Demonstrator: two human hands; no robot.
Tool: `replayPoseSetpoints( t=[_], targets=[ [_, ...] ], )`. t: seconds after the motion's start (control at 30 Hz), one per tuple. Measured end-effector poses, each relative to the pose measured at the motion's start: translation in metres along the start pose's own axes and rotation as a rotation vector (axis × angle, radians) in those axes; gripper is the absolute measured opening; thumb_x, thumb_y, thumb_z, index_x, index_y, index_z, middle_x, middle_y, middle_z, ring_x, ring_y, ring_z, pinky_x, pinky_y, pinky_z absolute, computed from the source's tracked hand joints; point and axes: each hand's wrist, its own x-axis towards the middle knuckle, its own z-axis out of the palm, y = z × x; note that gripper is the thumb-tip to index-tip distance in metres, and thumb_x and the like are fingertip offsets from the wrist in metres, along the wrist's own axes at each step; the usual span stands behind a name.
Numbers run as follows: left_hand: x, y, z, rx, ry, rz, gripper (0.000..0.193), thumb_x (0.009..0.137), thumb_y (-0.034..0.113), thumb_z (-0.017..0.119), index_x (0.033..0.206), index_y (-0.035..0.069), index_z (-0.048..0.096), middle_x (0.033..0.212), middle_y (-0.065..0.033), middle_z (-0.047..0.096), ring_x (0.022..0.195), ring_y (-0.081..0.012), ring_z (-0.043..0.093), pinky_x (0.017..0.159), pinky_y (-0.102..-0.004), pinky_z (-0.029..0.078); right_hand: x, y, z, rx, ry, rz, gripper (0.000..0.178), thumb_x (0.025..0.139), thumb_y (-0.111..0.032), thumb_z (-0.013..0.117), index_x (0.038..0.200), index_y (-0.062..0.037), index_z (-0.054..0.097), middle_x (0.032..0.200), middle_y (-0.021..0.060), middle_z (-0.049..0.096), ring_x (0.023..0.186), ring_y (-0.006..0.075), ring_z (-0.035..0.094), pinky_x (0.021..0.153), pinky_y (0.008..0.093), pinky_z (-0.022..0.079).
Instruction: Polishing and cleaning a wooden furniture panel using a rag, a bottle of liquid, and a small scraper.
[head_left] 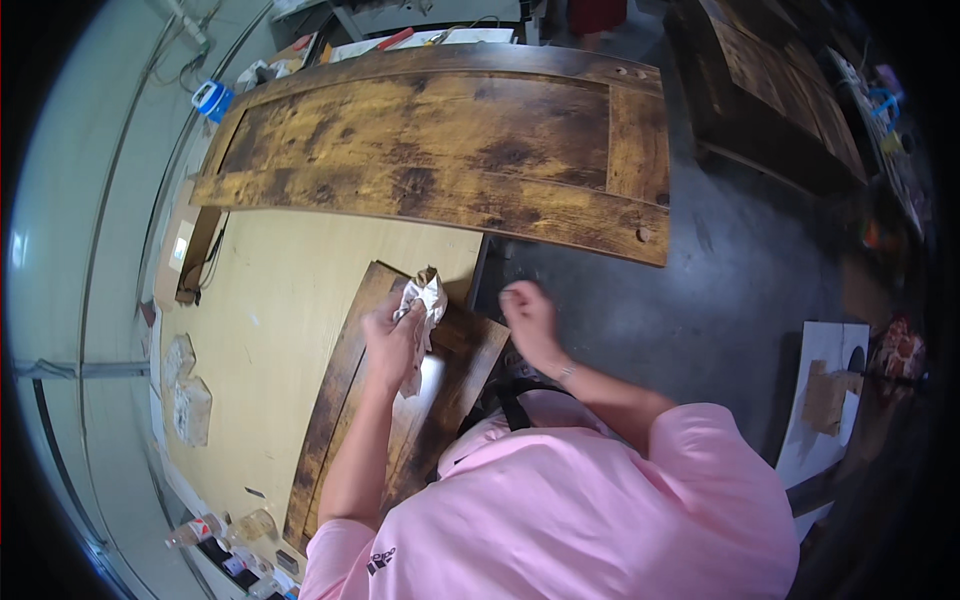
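My left hand grips a crumpled white rag with brown stains. Hand and rag are over a smaller brown wood-grain panel, which lies at an angle on the pale table in front of me. Part of that panel is hidden by my left arm and body. My right hand hangs off the panel's right side, above the dark floor. Its fingers are curled in and slightly blurred, so anything inside them cannot be made out. Beyond both hands lies a large framed wood-grain panel.
The pale tabletop carries an open cardboard box, clear plastic packs and several bottles along its left side. A blue and white container stands at the far left. More brown panels are at the far right.
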Motion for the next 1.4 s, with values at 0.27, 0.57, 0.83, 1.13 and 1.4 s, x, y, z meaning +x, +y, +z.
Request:
replayPoseSetpoints(
  t=[0.27, 0.57, 0.83, 1.13, 1.4],
  targets=[
    [0.040, 0.205, 0.108, 0.323, -0.313, 1.179, 0.039, 0.077, 0.003, 0.065, 0.116, 0.003, 0.063, 0.121, -0.0147, 0.062, 0.107, -0.0339, 0.061, 0.095, -0.0397, 0.047, 0.012, -0.092, -0.142, 0.072, 0.452, -0.383, 0.032, 0.092, -0.007, 0.053, 0.123, -0.0001, 0.045, 0.116, 0.0079, 0.047, 0.102, 0.0123, 0.046, 0.086, 0.0263, 0.040],
    [0.120, 0.210, 0.179, 0.849, -0.393, 1.382, 0.036, 0.077, 0.020, 0.070, 0.112, 0.011, 0.068, 0.122, -0.0075, 0.063, 0.114, -0.0256, 0.057, 0.101, -0.0492, 0.038, 0.045, -0.097, -0.124, 0.108, 0.362, -0.298, 0.041, 0.094, -0.016, 0.048, 0.127, 0.0069, 0.049, 0.117, 0.0208, 0.060, 0.108, 0.0294, 0.058, 0.094, 0.0363, 0.043],
    [0.098, 0.219, 0.177, 0.960, -0.311, 1.353, 0.028, 0.076, 0.012, 0.067, 0.103, 0.012, 0.071, 0.113, -0.0055, 0.061, 0.108, -0.0263, 0.056, 0.084, -0.0412, 0.041, 0.048, -0.095, -0.120, -0.010, 0.471, -0.350, 0.039, 0.092, -0.017, 0.045, 0.124, 0.0056, 0.051, 0.118, 0.0242, 0.058, 0.109, 0.0390, 0.056, 0.095, 0.0419, 0.043],
    [0.068, 0.209, 0.168, 0.884, -0.499, 1.342, 0.028, 0.071, 0.005, 0.068, 0.099, 0.011, 0.072, 0.107, -0.0064, 0.061, 0.099, -0.0266, 0.058, 0.080, -0.0401, 0.043, 0.050, -0.088, -0.119, -0.040, 0.555, -0.419, 0.038, 0.093, -0.018, 0.043, 0.123, 0.0053, 0.051, 0.116, 0.0240, 0.059, 0.106, 0.0387, 0.057, 0.093, 0.0412, 0.043],
    [0.088, 0.214, 0.190, 0.925, -0.415, 1.321, 0.026, 0.075, 0.010, 0.065, 0.101, 0.013, 0.072, 0.110, -0.0048, 0.061, 0.104, -0.0273, 0.057, 0.085, -0.0403, 0.041, 0.046, -0.088, -0.121, 0.063, 0.482, -0.361, 0.037, 0.094, -0.018, 0.044, 0.123, 0.0042, 0.052, 0.113, 0.0228, 0.060, 0.104, 0.0384, 0.057, 0.091, 0.0411, 0.044]
  ],
)
